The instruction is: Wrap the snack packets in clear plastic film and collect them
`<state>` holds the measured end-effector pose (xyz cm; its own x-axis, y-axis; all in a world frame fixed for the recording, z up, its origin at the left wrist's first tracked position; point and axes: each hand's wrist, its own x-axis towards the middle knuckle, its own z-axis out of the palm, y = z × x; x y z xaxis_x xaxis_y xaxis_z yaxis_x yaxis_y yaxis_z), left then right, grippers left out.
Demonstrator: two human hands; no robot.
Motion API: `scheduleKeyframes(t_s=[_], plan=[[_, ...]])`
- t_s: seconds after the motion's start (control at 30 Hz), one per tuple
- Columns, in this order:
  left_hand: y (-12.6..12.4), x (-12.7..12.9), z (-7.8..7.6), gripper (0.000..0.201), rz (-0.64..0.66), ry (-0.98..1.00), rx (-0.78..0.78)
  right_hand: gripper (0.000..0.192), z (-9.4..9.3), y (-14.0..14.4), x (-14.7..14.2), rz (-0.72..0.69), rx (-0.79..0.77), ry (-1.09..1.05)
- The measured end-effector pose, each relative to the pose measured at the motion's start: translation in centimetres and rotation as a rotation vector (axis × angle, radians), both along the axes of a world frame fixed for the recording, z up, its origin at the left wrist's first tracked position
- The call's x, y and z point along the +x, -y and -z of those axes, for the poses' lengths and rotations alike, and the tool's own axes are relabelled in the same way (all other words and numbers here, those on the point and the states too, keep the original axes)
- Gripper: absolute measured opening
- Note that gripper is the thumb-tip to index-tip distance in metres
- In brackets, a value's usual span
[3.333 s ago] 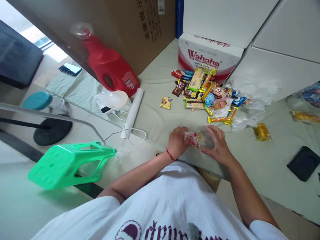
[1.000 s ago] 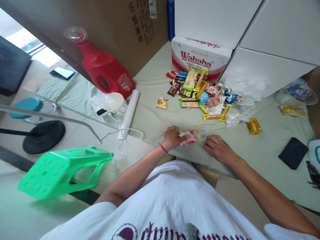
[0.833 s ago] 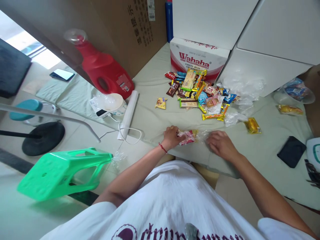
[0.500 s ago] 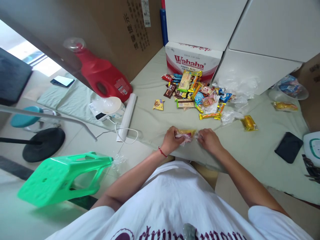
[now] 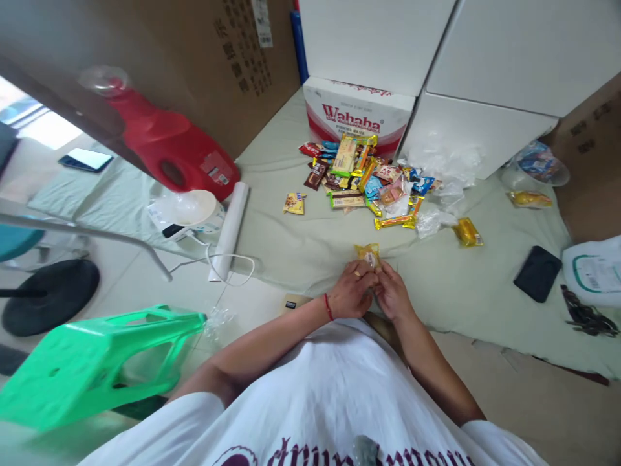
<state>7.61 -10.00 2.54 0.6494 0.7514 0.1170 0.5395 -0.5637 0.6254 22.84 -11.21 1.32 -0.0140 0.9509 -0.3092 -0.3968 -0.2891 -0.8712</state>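
Note:
Close to my body, both hands meet at the lower end of a yellow snack packet (image 5: 367, 251), whose top sticks out beyond my fingers. My left hand (image 5: 352, 291), with a red string on its wrist, is closed with its fingers curled at the packet. My right hand (image 5: 392, 291) pinches the packet's right side. The packet's lower part is hidden by my fingers. Past the hands lies a pile of wrapped snacks (image 5: 345, 155), and a small yellow packet (image 5: 294, 203) rests apart to its left.
A Wahaha carton (image 5: 356, 116) stands behind the pile. Clear plastic bags (image 5: 444, 158) and a golden packet (image 5: 468, 232) lie to the right, near a black pouch (image 5: 538, 273). On the left are a red jug (image 5: 174, 152), a white roll (image 5: 231, 226) and a green stool (image 5: 87, 362).
My hands have come together around the packet, which now points away from me instead of lying sideways between them. The camera view has shifted to the right.

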Motion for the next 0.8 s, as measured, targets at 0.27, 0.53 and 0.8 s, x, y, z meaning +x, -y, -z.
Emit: scheduleKeyframes(t_s=[0.27, 0.53, 0.8], plan=[[0.1, -4.0, 0.5, 0.019, -0.236, 0.18, -0.175, 0.044, -0.1, -4.3, 16.6, 0.634, 0.175, 0.257], [-1.5, -7.0, 1.9, 0.016, -0.401, 0.154, -0.043, 0.039, 0.2, -7.2, 24.4, 0.739, 0.018, 0.164], [-1.2, -6.4, 3.0, 0.019, -0.284, 0.114, 0.269, 0.011, -1.7, -9.0, 36.8, 1.069, -0.013, 0.493]])
